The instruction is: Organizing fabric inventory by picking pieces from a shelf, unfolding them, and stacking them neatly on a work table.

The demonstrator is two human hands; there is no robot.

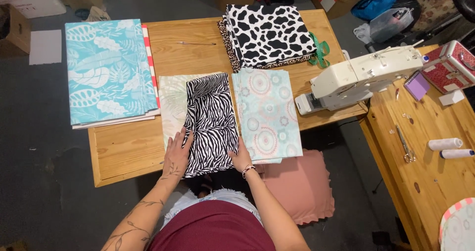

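A folded zebra-print fabric (210, 122) lies on the wooden table (128, 152) in front of me, on top of a pale leaf-print fabric (173, 102). My left hand (176, 152) rests flat on the zebra fabric's left edge, fingers spread. On the lower right edge of the same fabric, my right hand (242, 158) presses down. Touching the zebra piece on its right lies a pale blue fabric with circle patterns (267, 112).
A turquoise leaf-print fabric stack (106, 70) lies at the left, a cow-print stack (269, 33) at the back. A white sewing machine (361, 77) stands to the right. Scissors (405, 144) and thread spools (445, 143) lie on the side table. A pink cushion (302, 184) sits below.
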